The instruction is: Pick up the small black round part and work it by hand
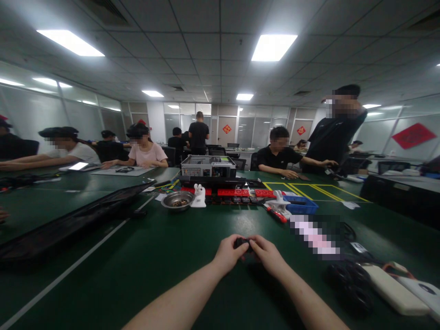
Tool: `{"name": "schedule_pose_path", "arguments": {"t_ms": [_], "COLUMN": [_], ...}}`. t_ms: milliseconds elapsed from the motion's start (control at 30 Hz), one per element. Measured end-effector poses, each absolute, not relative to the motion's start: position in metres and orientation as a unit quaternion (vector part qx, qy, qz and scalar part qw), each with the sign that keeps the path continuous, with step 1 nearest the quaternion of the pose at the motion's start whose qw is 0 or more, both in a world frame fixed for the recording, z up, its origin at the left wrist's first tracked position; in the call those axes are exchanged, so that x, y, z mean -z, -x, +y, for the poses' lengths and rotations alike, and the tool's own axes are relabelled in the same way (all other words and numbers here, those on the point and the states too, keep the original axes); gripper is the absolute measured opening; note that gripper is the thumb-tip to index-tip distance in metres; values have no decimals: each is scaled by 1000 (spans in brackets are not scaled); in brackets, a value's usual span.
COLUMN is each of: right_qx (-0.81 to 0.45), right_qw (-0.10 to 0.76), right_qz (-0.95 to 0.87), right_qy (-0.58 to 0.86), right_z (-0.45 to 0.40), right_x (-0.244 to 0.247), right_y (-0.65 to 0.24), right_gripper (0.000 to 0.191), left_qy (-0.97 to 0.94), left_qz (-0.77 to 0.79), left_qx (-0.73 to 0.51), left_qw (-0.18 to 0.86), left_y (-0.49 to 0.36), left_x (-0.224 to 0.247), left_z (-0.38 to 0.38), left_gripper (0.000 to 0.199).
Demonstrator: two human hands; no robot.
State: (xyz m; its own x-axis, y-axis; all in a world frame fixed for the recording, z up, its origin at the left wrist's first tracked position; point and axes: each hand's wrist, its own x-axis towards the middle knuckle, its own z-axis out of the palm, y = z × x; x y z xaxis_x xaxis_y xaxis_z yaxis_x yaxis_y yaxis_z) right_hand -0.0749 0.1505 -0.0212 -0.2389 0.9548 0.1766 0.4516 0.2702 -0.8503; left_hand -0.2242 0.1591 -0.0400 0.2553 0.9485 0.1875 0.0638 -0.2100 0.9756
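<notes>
Over the green table [178, 256], my left hand [229, 252] and my right hand [266, 254] meet in front of me. Between them they grip a small black object [242, 243]; its kind is too dim and covered to make out. The fingers of both hands are closed about it, thumbs on top. Beyond the hands lie a red-handled tool [277, 215], a metal bowl [178, 201] with small brass-coloured pieces in it, and a white stand [198, 197].
An open computer case [208, 168] stands behind a red strip [227, 192]. A blue tray [302, 206] is to its right. A long black panel [75, 215] lies left; a black cable coil [349, 284] and a cream power bank [395, 288] lie right. Several people sit or stand around.
</notes>
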Motion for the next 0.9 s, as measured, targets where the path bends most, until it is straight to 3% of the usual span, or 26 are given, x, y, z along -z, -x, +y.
{"name": "schedule_pose_path", "arguments": {"t_ms": [400, 900], "right_qx": [-254, -303], "right_qw": [382, 396], "right_qz": [-752, -705], "right_qy": [474, 505], "right_z": [140, 144], "right_x": [9, 14], "right_y": [79, 77], "right_gripper": [35, 35], "left_qy": [-560, -619], "left_qz": [386, 416], "left_qx": [-460, -459], "left_qw": [572, 483], "left_y": [224, 224], "left_x": [39, 45], "left_z": [164, 164], "left_gripper": [38, 29]}}
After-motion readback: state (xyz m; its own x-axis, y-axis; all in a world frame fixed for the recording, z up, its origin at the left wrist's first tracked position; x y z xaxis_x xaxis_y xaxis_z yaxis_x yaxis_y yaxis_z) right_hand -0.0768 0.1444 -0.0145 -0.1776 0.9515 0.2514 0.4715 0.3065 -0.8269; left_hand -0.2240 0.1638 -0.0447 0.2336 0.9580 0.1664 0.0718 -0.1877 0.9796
